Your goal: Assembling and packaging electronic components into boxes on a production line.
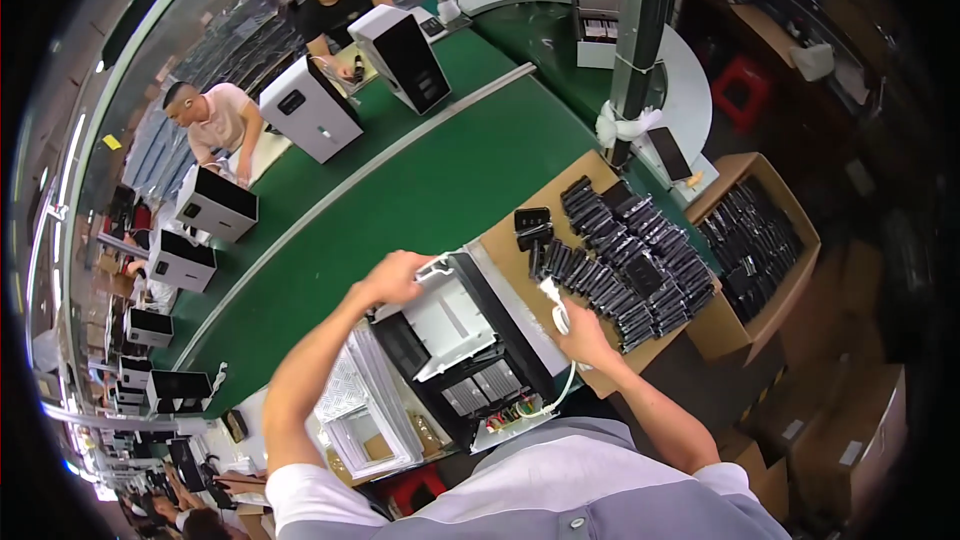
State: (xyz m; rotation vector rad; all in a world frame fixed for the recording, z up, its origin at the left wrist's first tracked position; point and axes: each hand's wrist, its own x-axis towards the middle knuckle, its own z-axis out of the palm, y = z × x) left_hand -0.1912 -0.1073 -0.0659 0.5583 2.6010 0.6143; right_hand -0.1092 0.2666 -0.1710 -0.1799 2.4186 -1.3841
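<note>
An opened appliance lies in front of me, its black and white housing showing a white inner tray, grey finned blocks and coloured wires at the near end. My left hand grips the housing's far left corner, fingers closed over the edge. To its right, my right hand is closed on a white power cord. The cord's white connector end sticks up past the fingers, and the cord loops down to the appliance's wired end. Beside that hand, many small black modules lie in rows on a cardboard sheet.
A cardboard box of black parts stands at the right, below a metal post. White frames are stacked left of the appliance. White-and-black units line the green conveyor, where two people work across from me.
</note>
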